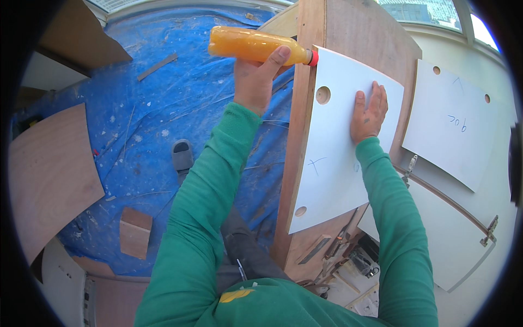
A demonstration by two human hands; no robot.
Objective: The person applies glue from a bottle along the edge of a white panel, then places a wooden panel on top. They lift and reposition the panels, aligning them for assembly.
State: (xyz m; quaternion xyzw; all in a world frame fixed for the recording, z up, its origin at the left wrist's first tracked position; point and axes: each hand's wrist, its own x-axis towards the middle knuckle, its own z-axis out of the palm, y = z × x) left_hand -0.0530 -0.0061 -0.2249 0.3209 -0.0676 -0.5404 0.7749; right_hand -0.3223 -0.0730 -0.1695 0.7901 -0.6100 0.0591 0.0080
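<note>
Orange bottle (248,44) in left hand (256,82)

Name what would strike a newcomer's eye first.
At top centre, the left grip holds a cylindrical orange plastic bottle, red cap rightward. The right grip lies on a flat white rectangular board, right of centre. Crumpled blue plastic sheeting spreads across the left.

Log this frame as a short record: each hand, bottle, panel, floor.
left hand: gripping the bottle
right hand: laid on the white panel, fingers extended
bottle: orange contents, held nearly horizontal, red cap at the panel's left edge; contact unclear
white panel: on the wooden bench, two round recesses visible near its left edge
floor: blue sheet, small wooden piece on it
</note>
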